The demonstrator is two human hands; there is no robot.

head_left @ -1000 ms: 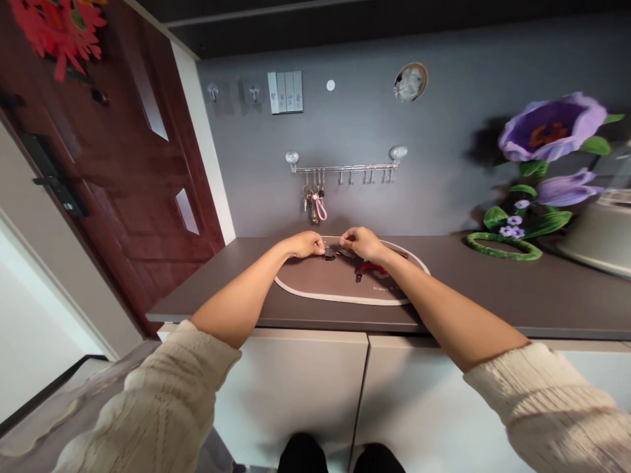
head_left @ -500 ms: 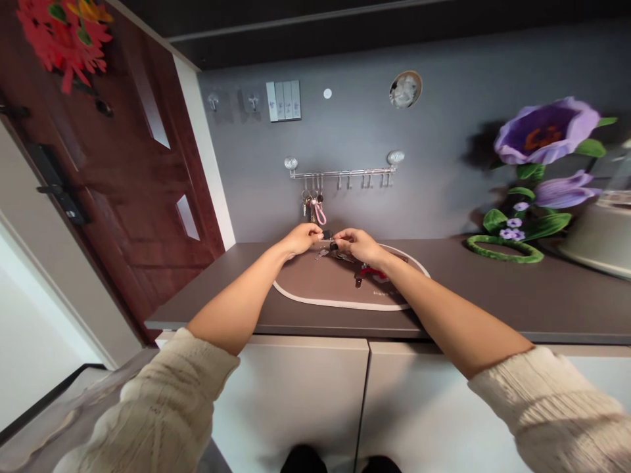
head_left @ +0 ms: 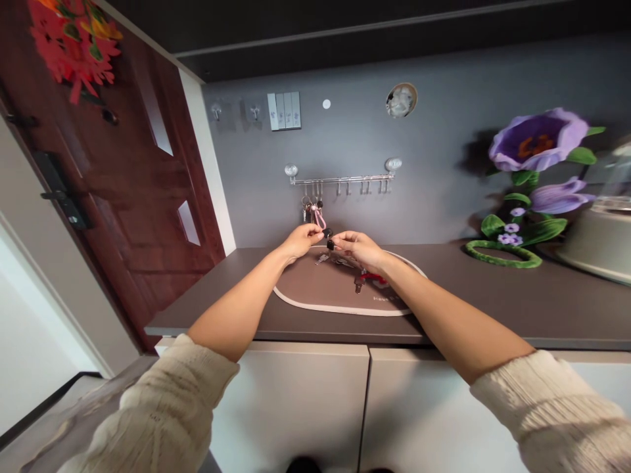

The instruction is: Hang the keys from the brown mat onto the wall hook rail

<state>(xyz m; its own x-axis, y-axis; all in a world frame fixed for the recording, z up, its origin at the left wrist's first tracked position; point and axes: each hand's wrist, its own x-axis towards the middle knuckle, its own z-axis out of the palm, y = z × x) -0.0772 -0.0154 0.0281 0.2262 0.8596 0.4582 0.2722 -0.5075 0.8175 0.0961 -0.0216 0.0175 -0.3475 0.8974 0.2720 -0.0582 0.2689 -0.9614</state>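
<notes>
Keys [head_left: 329, 244] sit pinched between both hands, lifted just above the oval mat [head_left: 315, 303] on the bench [head_left: 493, 302]. I note the left hand [head_left: 302, 238] at 9 o'clock of them, fingers clenched on the bunch; the right hand [head_left: 359, 247] at 3 o'clock, fingers likewise grasping it. Red-tagged keys [head_left: 367, 281] lie on the mat at 5 o'clock. A hook rail [head_left: 340, 178] carrying another key bunch [head_left: 313, 209] hangs at 12 o'clock.
</notes>
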